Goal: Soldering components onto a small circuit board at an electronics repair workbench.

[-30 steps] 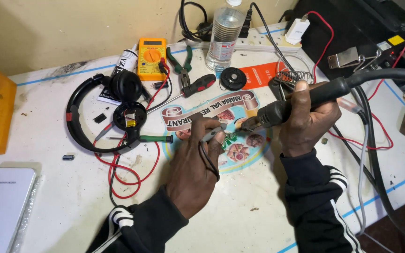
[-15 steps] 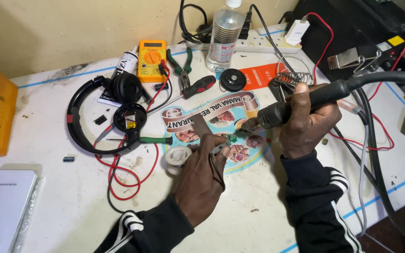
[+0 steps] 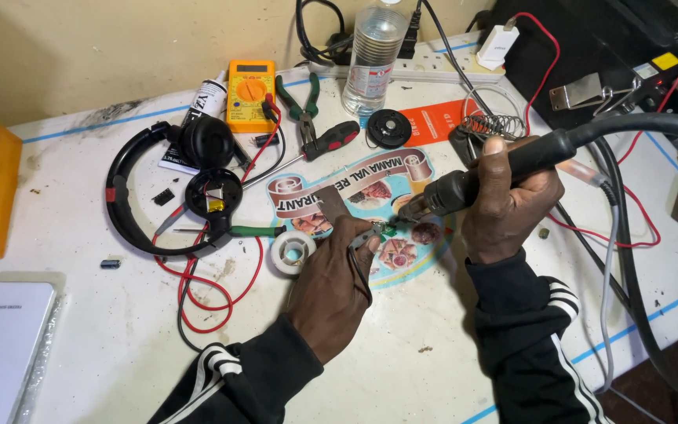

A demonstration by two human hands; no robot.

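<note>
Your left hand [image 3: 337,286] pinches a tiny green circuit board [image 3: 378,231] between its fingertips, holding it just above the round printed sticker [image 3: 331,188] on the white table [image 3: 402,369]. The board is small and partly hidden by your fingers, so its details can't be made out. Your right hand [image 3: 508,200] is closed around the black-handled soldering iron [image 3: 496,169], whose tip points down and left, just beside the board. A small white roll of solder wire [image 3: 292,253] lies just left of your left hand. Beyond it sit the black headphones with an opened ear cup [image 3: 174,184].

Compared with half a second ago, your left hand has slid slightly right, uncovering the roll, while the iron has hardly moved.
</note>
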